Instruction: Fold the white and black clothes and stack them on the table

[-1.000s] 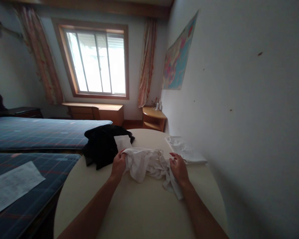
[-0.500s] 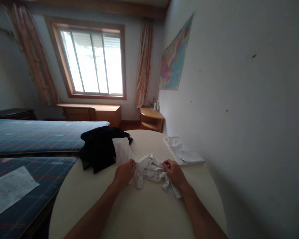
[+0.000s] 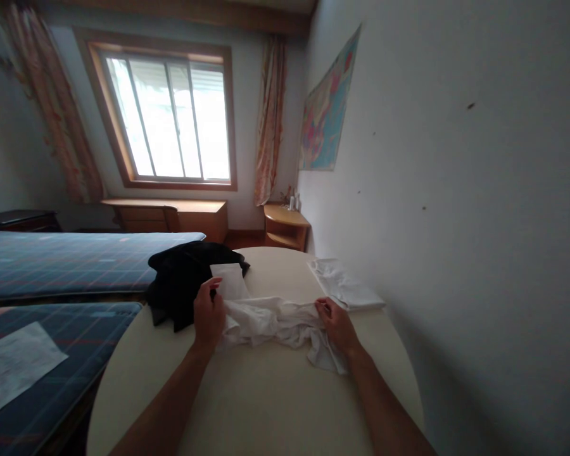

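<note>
A crumpled white garment (image 3: pixel 275 322) lies stretched sideways across the round table (image 3: pixel 266 392). Its right end is pinched in the fingers of my right hand (image 3: pixel 336 324). At the garment's left end is my left hand (image 3: pixel 209 315), with thumb and fingers a little apart and nothing visible between them. Just beyond this hand a flat white piece of cloth or paper (image 3: pixel 230 278) leans over a heap of black clothing (image 3: pixel 183 278). What kind of garment the white one is cannot be told from its folds.
A folded white cloth (image 3: pixel 344 285) sits at the table's right rear edge, close to the wall (image 3: pixel 479 253). Blue plaid mattresses (image 3: pixel 95 259) stand to the left, with a printed sheet (image 3: pixel 21 367) on the nearer one. A corner shelf (image 3: pixel 287 218) is behind the table.
My left hand has moved left and its fingers have parted. The white garment is now spread wider to the left. My right hand still holds its end, and the view has shifted slightly.
</note>
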Demonstrator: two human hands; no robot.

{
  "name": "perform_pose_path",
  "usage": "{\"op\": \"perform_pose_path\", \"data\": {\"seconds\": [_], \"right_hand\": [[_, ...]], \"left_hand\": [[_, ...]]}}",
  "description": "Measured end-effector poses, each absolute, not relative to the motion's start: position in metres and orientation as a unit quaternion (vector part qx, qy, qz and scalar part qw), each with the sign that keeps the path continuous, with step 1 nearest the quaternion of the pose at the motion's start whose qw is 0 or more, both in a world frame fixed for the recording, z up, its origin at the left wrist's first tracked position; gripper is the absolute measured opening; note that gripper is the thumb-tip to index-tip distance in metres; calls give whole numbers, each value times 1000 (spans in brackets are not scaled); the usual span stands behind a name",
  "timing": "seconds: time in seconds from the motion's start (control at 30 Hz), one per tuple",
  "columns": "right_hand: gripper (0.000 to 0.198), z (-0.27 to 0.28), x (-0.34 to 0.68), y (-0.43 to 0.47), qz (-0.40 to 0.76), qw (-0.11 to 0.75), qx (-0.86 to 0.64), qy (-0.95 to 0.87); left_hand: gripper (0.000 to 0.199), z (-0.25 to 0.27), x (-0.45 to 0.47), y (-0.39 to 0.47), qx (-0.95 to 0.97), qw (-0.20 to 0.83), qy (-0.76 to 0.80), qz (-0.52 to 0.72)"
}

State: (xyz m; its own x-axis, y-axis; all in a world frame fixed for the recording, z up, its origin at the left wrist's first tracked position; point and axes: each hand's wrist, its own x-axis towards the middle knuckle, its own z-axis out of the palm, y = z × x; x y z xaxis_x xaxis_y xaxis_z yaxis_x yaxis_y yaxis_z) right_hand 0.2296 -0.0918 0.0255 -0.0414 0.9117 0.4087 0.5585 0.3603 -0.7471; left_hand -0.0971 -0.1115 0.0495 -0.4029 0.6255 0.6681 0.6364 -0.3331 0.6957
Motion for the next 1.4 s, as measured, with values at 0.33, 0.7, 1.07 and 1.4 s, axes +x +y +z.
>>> {"op": "perform_pose_path", "data": {"seconds": [0.33,0.7,1.07,1.4], "right_hand": [[42,29,224,-91,225,520,-492,-661],[44,29,232,-86,183,460,-550,-673],[35,35,247,-95,249,381,-473,-754],[26,36,238,-89,24,471,-509,-721]], "left_hand": [[25,21,-63,-119,-766,-32,-554,-323],[30,42,-87,-110,-533,-91,-619,-569],[26,51,-87,-115,-580,-55,-587,-563],[25,41,-65,-126,-681,-59,-644,-345]]}}
